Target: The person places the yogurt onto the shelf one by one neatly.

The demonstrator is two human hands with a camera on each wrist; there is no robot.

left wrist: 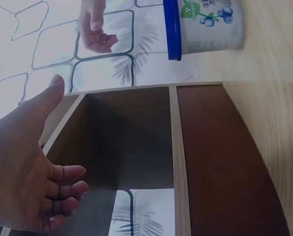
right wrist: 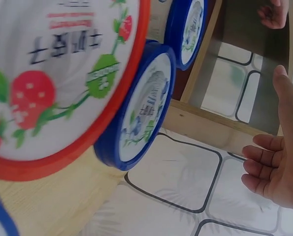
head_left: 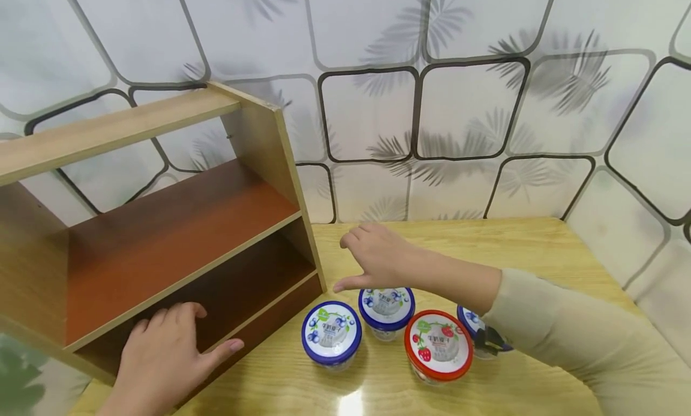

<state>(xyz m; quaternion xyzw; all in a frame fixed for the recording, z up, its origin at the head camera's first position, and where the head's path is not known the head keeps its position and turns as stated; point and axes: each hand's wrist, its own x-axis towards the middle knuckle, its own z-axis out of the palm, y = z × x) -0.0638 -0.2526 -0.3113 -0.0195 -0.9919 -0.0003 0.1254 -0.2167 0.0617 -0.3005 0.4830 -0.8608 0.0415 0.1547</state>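
My left hand [head_left: 164, 350] hovers in front of the lower compartment of a wooden shelf unit [head_left: 183, 236], thumb spread and fingers loosely bent around nothing. My right hand [head_left: 378, 257] hangs over the table behind the tubs, thumb apart from the fingers, holding nothing. Below it stands a blue-lidded blueberry tub [head_left: 386, 308]. A second blue-lidded tub [head_left: 332, 334] is nearer the shelf, and a red-lidded strawberry tub [head_left: 438, 347] sits to the right. Under my right forearm another blue-lidded tub [head_left: 477, 329] is partly hidden.
The shelf unit's open back shows the patterned wall covering [head_left: 372, 110]. Its side panel [head_left: 275, 146] stands left of the tubs on the light wooden table [head_left: 518, 242]. The wall covering also closes off the table's right side.
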